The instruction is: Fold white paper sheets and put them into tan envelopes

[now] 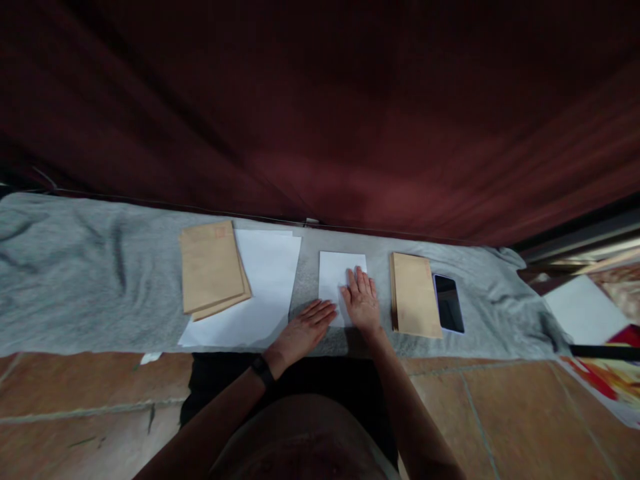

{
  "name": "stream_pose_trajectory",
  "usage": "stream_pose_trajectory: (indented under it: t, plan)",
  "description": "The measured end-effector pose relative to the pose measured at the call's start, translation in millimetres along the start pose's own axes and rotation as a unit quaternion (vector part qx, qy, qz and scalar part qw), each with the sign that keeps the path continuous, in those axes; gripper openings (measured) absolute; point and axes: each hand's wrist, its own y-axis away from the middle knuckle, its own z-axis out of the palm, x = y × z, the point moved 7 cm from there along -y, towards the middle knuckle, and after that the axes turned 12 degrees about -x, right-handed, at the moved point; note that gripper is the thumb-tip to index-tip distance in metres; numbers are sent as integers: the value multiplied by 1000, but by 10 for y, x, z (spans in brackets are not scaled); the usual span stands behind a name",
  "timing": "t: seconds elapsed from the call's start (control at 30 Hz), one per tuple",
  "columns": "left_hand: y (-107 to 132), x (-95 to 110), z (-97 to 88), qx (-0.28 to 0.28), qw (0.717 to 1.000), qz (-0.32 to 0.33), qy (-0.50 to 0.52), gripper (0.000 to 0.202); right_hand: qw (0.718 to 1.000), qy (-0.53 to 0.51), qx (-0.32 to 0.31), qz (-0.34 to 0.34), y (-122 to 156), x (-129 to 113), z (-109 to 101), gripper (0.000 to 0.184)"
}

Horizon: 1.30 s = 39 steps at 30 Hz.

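A folded white sheet of paper (333,273) lies on the grey cloth in front of me. My right hand (362,303) rests flat on its right side, fingers stretched out. At its lower left edge is my left hand (307,329), fingers extended and palm down, with a dark band on the wrist. Left of the hands, large white paper sheets (267,280) are spread, partly covered by brown envelopes (210,267). A second stack of brown envelopes (416,293) lies just right of my right hand.
A phone (449,303) with a dark screen sits beside the right envelope stack. The grey cloth (95,280) covers a long narrow surface against a dark red curtain (320,120). Tiled floor (465,407) shows below. A white sheet and colourful printed packaging (607,380) are at far right.
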Motion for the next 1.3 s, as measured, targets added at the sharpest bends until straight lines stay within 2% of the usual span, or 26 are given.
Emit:
stream_pose_trajectory:
  t: [0.23,0.43,0.63,0.77,0.97,1.3]
  plan:
    - [-2,6,-4,-2,1000,2,-3,39,998,-12,61,7,120,126,-72,60]
    - [-5,1,-6,-3,1000,4,0,39,998,-8,46,31,198,206,-77,61]
    - [-2,5,-2,-7,1000,4,-4,41,995,-30,91,21,353,232,-163,59]
    - [2,-2,-19,-2,1000,0,8,42,997,-47,56,-1,523,140,-183,57]
    - [16,-20,-35,6,1000,-9,14,42,986,-55,-41,-152,832,-244,-201,58]
    - [21,-36,-66,-1,998,-33,50,46,986,-70,-30,-151,824,-244,-202,51]
